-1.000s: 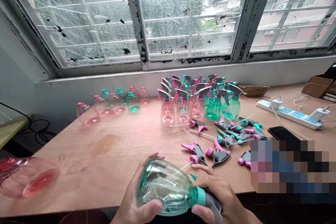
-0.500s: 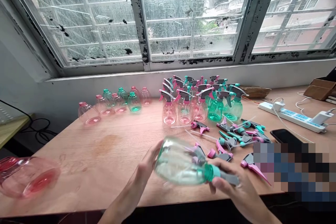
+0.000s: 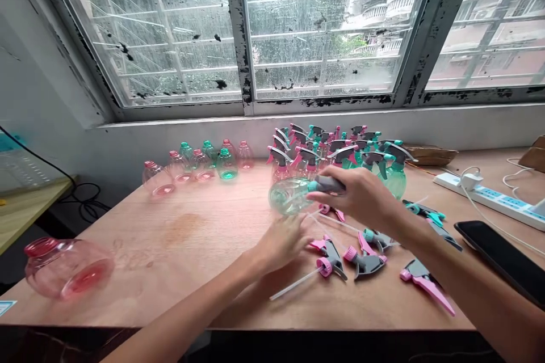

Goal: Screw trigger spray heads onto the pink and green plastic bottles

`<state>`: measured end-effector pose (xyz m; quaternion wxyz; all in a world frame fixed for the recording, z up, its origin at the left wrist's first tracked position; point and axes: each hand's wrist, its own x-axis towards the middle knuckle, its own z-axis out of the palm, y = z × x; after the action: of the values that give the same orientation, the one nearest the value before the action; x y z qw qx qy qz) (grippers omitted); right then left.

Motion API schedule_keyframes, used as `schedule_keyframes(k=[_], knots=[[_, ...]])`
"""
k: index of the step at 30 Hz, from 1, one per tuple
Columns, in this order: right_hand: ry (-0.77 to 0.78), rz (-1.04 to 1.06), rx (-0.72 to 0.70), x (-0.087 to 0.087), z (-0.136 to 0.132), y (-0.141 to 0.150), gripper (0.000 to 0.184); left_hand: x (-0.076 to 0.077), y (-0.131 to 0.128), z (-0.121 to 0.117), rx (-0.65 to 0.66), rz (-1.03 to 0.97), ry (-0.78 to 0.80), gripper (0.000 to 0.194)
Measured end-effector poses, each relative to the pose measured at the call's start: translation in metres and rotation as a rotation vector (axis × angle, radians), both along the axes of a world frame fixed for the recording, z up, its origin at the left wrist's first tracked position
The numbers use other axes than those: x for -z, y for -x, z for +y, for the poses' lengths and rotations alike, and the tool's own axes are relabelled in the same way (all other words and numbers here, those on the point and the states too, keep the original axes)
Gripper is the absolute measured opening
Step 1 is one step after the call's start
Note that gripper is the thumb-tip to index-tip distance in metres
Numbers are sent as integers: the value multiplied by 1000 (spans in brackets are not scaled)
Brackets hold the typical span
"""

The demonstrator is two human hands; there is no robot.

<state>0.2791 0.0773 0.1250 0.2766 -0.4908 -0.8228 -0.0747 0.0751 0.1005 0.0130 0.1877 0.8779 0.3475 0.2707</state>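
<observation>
My right hand (image 3: 353,193) is closed round the grey trigger head of a clear green spray bottle (image 3: 289,195). The bottle lies on its side in the air, base pointing left, in front of the standing spray bottles (image 3: 281,164). Just below it is my left hand (image 3: 283,244), fingers loosely apart with nothing visible in them; whether its fingertips touch the bottle I cannot tell. Loose pink and grey trigger heads (image 3: 330,261) with thin tubes lie to the right of my left hand. My right forearm hides some of the others.
Open pink and green bottles (image 3: 227,164) stand at the back left. A pink bottle (image 3: 70,269) lies tilted at the front left. On the right are a power strip (image 3: 489,195), white cables and a black phone (image 3: 502,261). A window ledge runs behind the table.
The green spray bottle has moved away from me toward the standing group, carried by my right hand. My left hand has come off the bottle's base and sits below it. The view has shifted slightly.
</observation>
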Motion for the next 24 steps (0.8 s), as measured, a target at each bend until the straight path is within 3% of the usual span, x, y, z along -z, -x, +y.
schedule_keyframes(k=[4,10,12,15,19,21,24], knots=[[74,-254,27,-7,30,27,32,-5,-9,-31,61,94,3,35],[111,-319,19,-8,52,61,34,-27,-4,-46,158,130,-78,44],[125,-326,23,-12,59,65,33,-34,5,-49,149,133,-109,35],[137,-328,25,-18,69,68,32,-38,22,-48,57,132,-144,23],[168,-316,6,-21,78,68,37,-29,43,-31,-219,93,-169,21],[186,-296,2,-24,77,65,44,-23,47,-18,-329,62,-167,29],[159,-221,28,-43,64,54,53,-13,43,4,-397,1,-174,62]])
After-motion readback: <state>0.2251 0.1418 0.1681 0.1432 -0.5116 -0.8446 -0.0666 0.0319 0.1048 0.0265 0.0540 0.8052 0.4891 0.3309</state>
